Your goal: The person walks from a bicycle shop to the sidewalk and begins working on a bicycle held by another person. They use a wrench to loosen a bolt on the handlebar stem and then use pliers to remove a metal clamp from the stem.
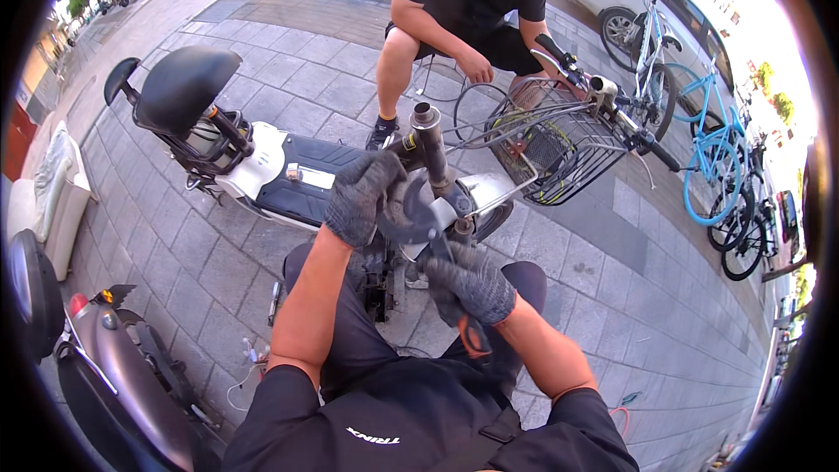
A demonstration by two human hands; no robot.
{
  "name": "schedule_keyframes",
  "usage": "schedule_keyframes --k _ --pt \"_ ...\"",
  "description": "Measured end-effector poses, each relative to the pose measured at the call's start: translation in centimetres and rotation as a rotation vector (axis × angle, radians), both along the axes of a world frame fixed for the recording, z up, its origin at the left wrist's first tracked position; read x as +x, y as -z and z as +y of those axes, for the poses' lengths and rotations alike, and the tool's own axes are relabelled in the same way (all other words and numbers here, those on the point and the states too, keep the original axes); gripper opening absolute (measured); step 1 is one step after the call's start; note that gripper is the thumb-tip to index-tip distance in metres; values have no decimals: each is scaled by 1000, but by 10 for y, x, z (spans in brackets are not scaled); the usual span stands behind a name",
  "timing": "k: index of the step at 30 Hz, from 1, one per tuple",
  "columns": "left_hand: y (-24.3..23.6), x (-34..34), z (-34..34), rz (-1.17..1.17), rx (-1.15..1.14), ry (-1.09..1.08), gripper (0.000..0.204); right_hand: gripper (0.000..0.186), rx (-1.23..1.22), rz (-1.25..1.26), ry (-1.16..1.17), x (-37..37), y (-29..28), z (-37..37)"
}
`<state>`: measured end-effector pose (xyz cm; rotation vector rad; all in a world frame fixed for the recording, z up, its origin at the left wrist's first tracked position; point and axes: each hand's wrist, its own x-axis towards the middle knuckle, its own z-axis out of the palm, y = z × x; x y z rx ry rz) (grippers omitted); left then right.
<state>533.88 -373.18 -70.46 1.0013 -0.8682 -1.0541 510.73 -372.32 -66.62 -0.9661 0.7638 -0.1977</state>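
In front of my chest I hold a large dark wrench with a wide hooked jaw (417,225); an orange-edged handle end (474,338) sticks out below. My right hand (472,287), in a grey knitted glove, is closed round its handle. My left hand (365,199), gloved alike, has its fingers curled by the upper jaw; what they grip is hidden. Just beyond the wrench stands the bare metal head tube (428,144) of a white electric scooter (266,157). Its handlebar (603,87) and wire basket (559,153) hang off to the right, cables still attached.
Across from me a person in black (472,17) sits with a hand near the cables. A dark scooter (131,367) stands at lower left, beside a pale armchair (65,201). Several bicycles (712,170) and a white car (647,0) line the right. Grey paving (603,271) lies underneath.
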Motion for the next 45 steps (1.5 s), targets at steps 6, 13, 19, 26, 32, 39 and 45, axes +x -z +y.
schedule_keyframes --k 6,13,19,26,32,39,45 --pt "5 13 -75 212 155 -108 28 17 75 -192 553 62 -3 -8" --pt "-2 25 -95 151 185 -20 24 16 8 -171 755 95 0 -10" --pt "-18 33 -113 -91 125 154 25 13 103 -325 717 107 -9 -8" --pt "-8 42 -127 -366 40 124 27 18 14 -144 815 116 -1 -12" --pt "-13 33 -124 258 -44 416 31 23 -97 -357 700 101 4 18" --pt "-18 30 -126 32 -86 389 33 30 -195 22 593 51 19 41" --pt "-1 20 -131 168 -18 260 26 38 33 -39 496 15 -23 22"
